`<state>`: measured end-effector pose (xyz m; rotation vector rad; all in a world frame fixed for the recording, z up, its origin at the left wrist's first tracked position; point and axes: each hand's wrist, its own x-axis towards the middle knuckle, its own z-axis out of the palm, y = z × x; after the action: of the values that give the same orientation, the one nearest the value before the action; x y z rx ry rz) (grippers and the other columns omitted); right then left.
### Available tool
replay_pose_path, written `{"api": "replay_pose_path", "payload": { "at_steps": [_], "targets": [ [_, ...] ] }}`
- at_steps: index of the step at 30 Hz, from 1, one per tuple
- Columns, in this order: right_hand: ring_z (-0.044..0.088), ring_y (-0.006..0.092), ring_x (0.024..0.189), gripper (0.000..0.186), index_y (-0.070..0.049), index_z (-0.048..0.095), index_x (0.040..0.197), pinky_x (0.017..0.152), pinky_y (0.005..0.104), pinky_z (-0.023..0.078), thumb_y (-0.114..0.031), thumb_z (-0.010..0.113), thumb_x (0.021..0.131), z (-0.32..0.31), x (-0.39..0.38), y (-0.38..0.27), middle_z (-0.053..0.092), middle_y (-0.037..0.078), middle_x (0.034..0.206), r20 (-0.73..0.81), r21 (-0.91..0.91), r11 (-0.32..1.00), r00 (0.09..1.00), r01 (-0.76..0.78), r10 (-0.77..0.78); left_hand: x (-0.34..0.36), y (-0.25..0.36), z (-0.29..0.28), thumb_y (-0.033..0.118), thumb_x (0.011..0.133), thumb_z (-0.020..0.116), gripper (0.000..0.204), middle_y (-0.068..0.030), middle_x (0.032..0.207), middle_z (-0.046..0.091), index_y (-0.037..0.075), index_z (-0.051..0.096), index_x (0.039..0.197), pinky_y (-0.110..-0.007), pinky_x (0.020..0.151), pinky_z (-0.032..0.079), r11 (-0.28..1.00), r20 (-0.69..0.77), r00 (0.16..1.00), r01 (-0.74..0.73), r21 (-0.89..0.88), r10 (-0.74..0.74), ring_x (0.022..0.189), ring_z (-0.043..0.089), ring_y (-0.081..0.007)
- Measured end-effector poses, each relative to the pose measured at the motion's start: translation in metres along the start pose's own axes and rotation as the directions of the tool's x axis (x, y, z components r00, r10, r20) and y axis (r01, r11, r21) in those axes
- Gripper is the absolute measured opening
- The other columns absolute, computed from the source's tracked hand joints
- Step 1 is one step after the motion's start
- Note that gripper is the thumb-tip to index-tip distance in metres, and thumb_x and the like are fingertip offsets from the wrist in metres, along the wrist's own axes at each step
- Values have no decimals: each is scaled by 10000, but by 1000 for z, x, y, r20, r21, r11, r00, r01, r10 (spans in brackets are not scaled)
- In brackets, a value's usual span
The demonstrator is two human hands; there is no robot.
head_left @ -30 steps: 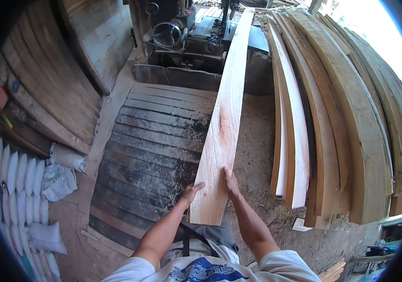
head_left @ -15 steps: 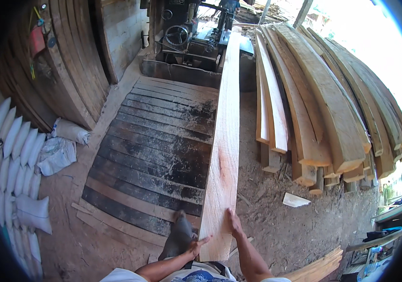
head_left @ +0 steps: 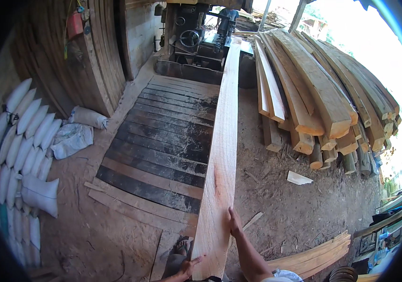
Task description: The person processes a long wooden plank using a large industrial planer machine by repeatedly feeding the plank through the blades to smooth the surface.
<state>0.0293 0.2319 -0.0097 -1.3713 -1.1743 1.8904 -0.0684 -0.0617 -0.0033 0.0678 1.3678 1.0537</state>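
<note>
We hold a long pale plank (head_left: 219, 164) in both hands, and it runs away from us, past the middle of the view, to the dark machine (head_left: 196, 51). Its far end lies at the machine's table (head_left: 247, 47); we cannot tell whether it rests there. Our left hand (head_left: 189, 268) grips the left edge close to the near end, thumb on the upper face. Our right hand (head_left: 235, 223) holds the right edge farther along, its thumb side up and its other fingers mostly hidden. Our hands are apart, with the plank between them. The machine bears a round handwheel (head_left: 190, 38).

Left of the plank we see dark slats (head_left: 158, 145) dusted with shavings, and beyond them white sacks (head_left: 28, 120) piled by the wall. Tall boards (head_left: 59, 66) lean there, a red thing (head_left: 74, 25) hanging by them. On our right lies a big pile of beams (head_left: 314, 94), with an offcut (head_left: 299, 177) on the ground before it. Nearer us, more planks (head_left: 311, 256) lie near our right forearm.
</note>
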Motion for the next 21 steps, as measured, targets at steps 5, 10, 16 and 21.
{"api": "replay_pose_path", "payload": {
  "at_steps": [5, 10, 16, 21],
  "targets": [
    [480, 181, 1197, 589, 26, 452, 1359, 1003, 277, 365, -412, 491, 966, 4, -64, 8, 527, 107, 1327, -71, -22, 999, 997, -43, 42, -96, -32, -21, 330, 794, 729, 466, -100, 1060, 678, 37, 647, 1147, -322, 842, 494, 990, 6, 998, -68, 127, 68, 945, 640, -201],
    [522, 164, 1084, 556, 13, 500, 1310, 963, 287, 398, -423, 487, 965, 16, -141, 69, 558, 59, 1219, -71, 40, 987, 985, 159, -156, -168, -90, -33, 337, 766, 759, 479, -87, 996, 694, 29, 656, 1119, -308, 799, 500, 978, 1, 984, -175, 112, 176, 886, 648, -197],
    [522, 157, 1091, 535, 6, 495, 1308, 956, 288, 400, -410, 472, 973, 1, -247, 102, 562, 69, 1216, 49, 113, 993, 998, 25, -31, -244, -196, -29, 307, 761, 759, 512, -120, 1024, 677, 19, 613, 1158, -340, 854, 484, 939, -112, 972, -166, 303, 207, 916, 644, -242],
    [533, 146, 1066, 533, 3, 507, 1301, 938, 284, 409, -411, 487, 966, -25, -293, 124, 575, 59, 1194, -36, 34, 999, 999, -9, 10, -262, -245, -12, 430, 755, 706, 575, -137, 1023, 679, 33, 622, 1163, -349, 855, 477, 943, -150, 983, -48, 329, 102, 923, 645, -256]
  ]
}}
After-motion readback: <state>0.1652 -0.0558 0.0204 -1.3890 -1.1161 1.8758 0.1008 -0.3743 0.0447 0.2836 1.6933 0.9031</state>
